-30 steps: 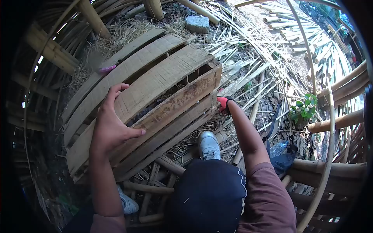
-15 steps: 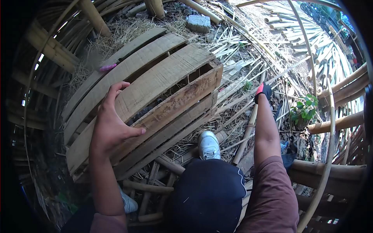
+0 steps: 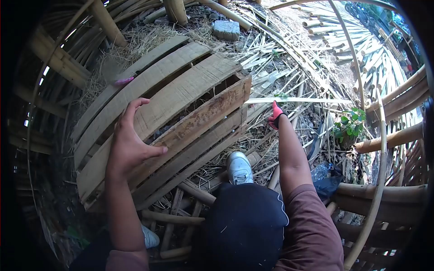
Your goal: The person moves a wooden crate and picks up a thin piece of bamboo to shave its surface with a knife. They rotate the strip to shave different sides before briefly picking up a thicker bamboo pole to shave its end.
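A slatted wooden crate (image 3: 190, 83) lies tilted at the left and centre. My left hand (image 3: 135, 140) grips its near side, index finger over a top slat and thumb on the edge board; the other fingers are mostly hidden. My right hand (image 3: 276, 116), in a red and black glove, is just right of the crate's right end. Its fingers are curled, with one digit reaching up to a long pale bamboo strip (image 3: 312, 100), which it appears to hold. The strip runs sideways from the crate's corner. Small pale spots show on the crate's side boards.
A grey block (image 3: 226, 30) sits beyond the crate, near bamboo posts (image 3: 175, 12). Cut bamboo poles (image 3: 377, 67) lie at the upper right. A leafy plant (image 3: 350, 124) and dark plastic (image 3: 326, 185) are at the right. Bamboo rails and straw surround my shoes (image 3: 239, 169).
My right hand moved from the crate's end out to the right, then back left towards it. The pale strip has swung from slanting to nearly level. My left hand stays on the crate.
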Demonstrator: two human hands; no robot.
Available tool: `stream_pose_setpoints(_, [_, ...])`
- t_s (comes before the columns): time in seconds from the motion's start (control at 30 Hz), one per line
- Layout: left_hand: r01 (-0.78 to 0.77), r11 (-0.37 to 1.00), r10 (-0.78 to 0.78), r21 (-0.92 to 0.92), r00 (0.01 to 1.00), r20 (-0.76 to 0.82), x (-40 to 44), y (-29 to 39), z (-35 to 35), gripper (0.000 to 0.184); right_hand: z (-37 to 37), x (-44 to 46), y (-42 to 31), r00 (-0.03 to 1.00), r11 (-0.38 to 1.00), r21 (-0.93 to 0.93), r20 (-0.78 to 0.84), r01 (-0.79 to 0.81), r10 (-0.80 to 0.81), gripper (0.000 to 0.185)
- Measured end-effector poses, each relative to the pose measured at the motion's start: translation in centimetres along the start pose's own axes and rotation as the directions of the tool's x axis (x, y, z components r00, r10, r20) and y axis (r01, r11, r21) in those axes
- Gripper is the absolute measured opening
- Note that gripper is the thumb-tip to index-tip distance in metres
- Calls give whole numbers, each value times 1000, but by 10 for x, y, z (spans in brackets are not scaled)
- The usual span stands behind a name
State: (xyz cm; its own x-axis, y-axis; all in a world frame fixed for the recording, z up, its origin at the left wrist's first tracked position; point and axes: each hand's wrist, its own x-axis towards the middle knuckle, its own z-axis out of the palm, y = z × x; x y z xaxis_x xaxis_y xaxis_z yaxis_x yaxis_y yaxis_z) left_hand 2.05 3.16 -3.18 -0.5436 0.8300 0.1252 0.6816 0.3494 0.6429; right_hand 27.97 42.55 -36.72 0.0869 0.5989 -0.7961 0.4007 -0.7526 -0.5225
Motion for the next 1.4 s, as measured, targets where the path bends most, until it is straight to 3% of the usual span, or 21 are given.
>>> stream_pose_setpoints(0.03, [1,1000,-1,6,1000,0,0,0,0,91,6,-3,-2,1000,1000,1,5,-1,1,96])
stream_pose_setpoints(0.07, [-3,1000,3,17,1000,-4,0,-1,1,90,13,-6,-4,854,972,-200,-478,122,-206,80])
stream_pose_setpoints(0.1, [-6,1000,6,28,1000,-7,0,-1,1,90,21,-26,-8,458,896,-427,-777,121,-432,66])
stream_pose_setpoints(0.13, [-4,999,4,34,1000,-3,0,-1,2,90,27,-34,-2,185,618,-731,-591,289,-785,51])
stream_pose_setpoints(0.23, [-7,998,8,68,1000,-8,-1,-1,3,90,47,-10,-8,-82,-101,-914,74,393,-994,64])
stream_pose_setpoints(0.3, [3,998,-2,60,1000,-9,0,0,3,89,57,2,-5,382,-187,-859,394,477,-836,66])
stream_pose_setpoints(0.33, [3,998,-2,60,1000,-11,0,1,3,89,59,3,5,174,-234,-849,351,473,-920,44])
stream_pose_setpoints(0.37, [7,997,-6,77,1000,-7,-1,1,2,88,59,6,3,171,-238,-849,353,473,-920,44])
stream_pose_setpoints(0.43, [7,996,-7,90,1000,-10,1,2,2,88,58,11,-4,319,-166,-850,359,500,-877,21])
stream_pose_setpoints(0.47, [31,992,-32,121,999,7,1,2,2,87,55,15,-4,174,-260,-846,376,466,-910,14])
stream_pose_setpoints(0.5, [55,987,-59,153,998,25,1,2,1,87,53,9,-5,26,-346,-839,393,419,-919,12])
stream_pose_setpoints(0.63, [-17,971,13,237,1000,16,3,-4,1,90,23,-32,-47,-64,-345,-899,341,270,-938,11])
stream_pose_setpoints(0.9, [118,923,-175,367,977,125,4,-2,-12,111,-70,-173,-174,-385,-224,-966,160,128,-909,19])
stream_pose_setpoints(1.0, [-145,939,84,312,976,201,4,-41,-12,121,-84,-259,-212,-465,-240,-965,163,110,-870,23])
stream_pose_setpoints(1.03, [-132,938,74,319,979,188,-1,-38,-29,121,-85,-295,-220,-395,-202,-969,130,146,-910,25])
stream_pose_setpoints(1.13, [-72,842,-124,535,939,322,-24,-30,-77,125,-80,-383,-231,-548,-289,-927,117,239,-828,24])
stream_pose_setpoints(1.17, [5,821,-252,571,900,354,-30,-39,-88,129,-76,-413,-237,-423,-205,-956,99,211,-901,24])
stream_pose_setpoints(1.2, [78,791,-375,606,846,380,-36,-49,-97,133,-72,-438,-238,-497,-289,-918,123,272,-859,24])
stream_pose_setpoints(1.3, [27,822,-323,568,844,428,-53,-97,-95,134,-52,-519,-217,-597,-426,-809,120,404,-793,25])
stream_pose_setpoints(1.37, [54,831,-295,553,886,358,-56,-100,-88,130,-33,-561,-197,-490,-398,-639,38,658,-871,25])
stream_pose_setpoints(1.4, [67,840,-259,538,921,290,-55,-97,-86,127,-25,-577,-191,-596,-505,-642,91,577,-798,25])
